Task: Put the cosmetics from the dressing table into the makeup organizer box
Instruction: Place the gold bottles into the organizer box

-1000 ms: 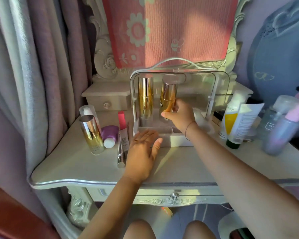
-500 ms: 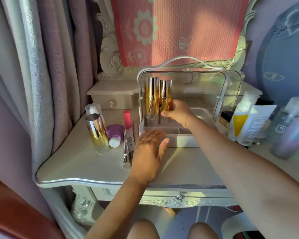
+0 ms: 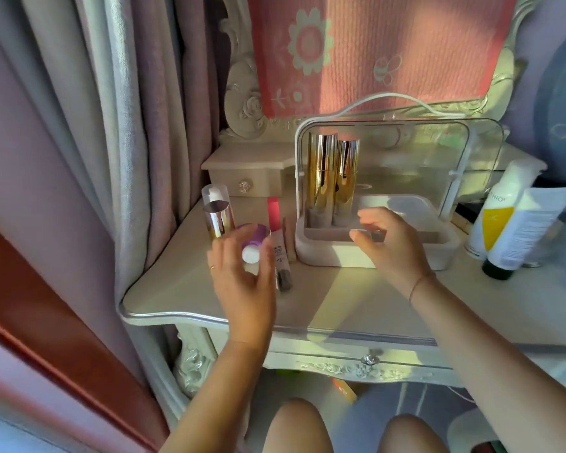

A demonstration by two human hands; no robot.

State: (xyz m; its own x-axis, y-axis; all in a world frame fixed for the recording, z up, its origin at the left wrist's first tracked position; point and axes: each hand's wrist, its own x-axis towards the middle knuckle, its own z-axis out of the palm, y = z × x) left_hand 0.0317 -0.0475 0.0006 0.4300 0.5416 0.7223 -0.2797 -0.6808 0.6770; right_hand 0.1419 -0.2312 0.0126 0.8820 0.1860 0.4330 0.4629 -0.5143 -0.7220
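The cream-white carved dressing table carried everything, with a white makeup organizer box standing at its middle under a raised clear lid. Two tall gold bottles with silver caps stood upright, side by side, in the box's back left corner. To the right of the box stood a white bottle with a yellow label. The right hand hovered over the front of the box with fingers spread wide and loose, holding nothing. The left hand was at the left, its fingers curled around a small purple bottle with a white cap. Behind it stood a third gold bottle, and a pink tube lay between the hand and the box.
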